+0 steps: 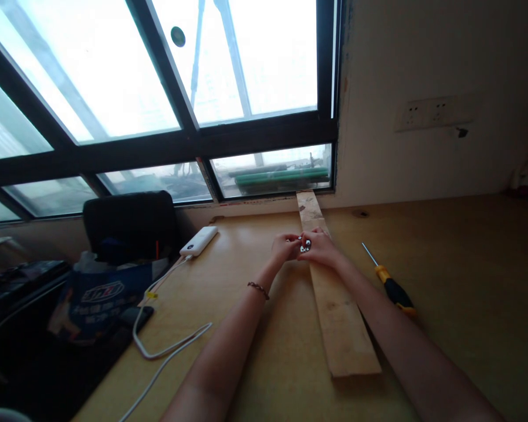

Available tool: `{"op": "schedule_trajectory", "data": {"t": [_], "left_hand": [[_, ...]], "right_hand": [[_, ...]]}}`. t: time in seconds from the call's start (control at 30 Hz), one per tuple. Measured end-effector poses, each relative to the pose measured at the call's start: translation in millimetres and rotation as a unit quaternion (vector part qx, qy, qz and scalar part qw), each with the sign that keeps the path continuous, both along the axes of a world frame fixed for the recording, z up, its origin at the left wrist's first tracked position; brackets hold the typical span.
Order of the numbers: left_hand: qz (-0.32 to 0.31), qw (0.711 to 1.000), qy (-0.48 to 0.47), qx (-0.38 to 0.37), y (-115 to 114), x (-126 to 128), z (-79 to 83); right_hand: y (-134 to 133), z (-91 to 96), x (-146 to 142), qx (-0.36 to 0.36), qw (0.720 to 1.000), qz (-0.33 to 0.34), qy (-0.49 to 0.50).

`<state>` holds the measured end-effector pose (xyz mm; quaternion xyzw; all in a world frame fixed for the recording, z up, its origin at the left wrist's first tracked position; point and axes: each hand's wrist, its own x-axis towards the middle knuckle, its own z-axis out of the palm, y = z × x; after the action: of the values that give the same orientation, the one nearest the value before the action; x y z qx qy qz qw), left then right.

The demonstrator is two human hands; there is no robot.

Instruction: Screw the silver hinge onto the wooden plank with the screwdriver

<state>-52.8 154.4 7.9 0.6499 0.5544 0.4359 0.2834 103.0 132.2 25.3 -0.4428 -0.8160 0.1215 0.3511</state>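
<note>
A small shiny metal piece with dark holes (305, 245) is between my two hands, above the far half of a wooden plank (341, 313). From the left, my left hand (285, 247) pinches at its edge. My right hand (320, 247) has its fingers curled round the other side, covering part of the piece. Its exact kind is too small to make out. The plank lies lengthwise on the table, its far end reaching the window sill. To the right of my right forearm lies a screwdriver (393, 284) with a yellow and black handle, its shaft pointing away.
A white power bank (199, 241) with a white cable (158, 356) lies on the left of the wooden table (264, 363). Beyond the left edge stand a black chair (129, 225) and a blue bag (101, 302). A window and a wall with sockets (435, 112) bound the back.
</note>
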Motion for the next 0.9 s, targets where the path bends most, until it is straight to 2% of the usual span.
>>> {"op": "schedule_trajectory", "data": {"t": [0.13, 0.43, 0.6, 0.67, 0.73, 0.9], "left_hand": [[0.012, 0.999, -0.041, -0.009, 1, 0, -2.6], [0.068, 0.996, 0.028, 0.046, -8, 7, 2.6], [0.052, 0.991, -0.118, -0.031, -9, 9, 0.6], [0.056, 0.987, -0.143, -0.043, -9, 10, -0.7], [0.063, 0.991, -0.112, -0.025, -9, 10, -1.1], [0.045, 0.996, 0.008, 0.073, -10, 8, 1.1]], "right_hand": [[0, -0.5, 0, -0.002, 1.0, 0.006, 0.005], [-1, 1.6, -1, -0.012, 1.0, -0.002, -0.004], [-2, 2.6, -1, 0.0, 1.0, 0.007, -0.006], [-2, 2.2, -1, 0.005, 1.0, 0.007, -0.005], [-1, 1.2, 0, 0.003, 1.0, 0.005, -0.003], [2, -1.0, 0, -0.006, 1.0, 0.002, -0.002]]}}
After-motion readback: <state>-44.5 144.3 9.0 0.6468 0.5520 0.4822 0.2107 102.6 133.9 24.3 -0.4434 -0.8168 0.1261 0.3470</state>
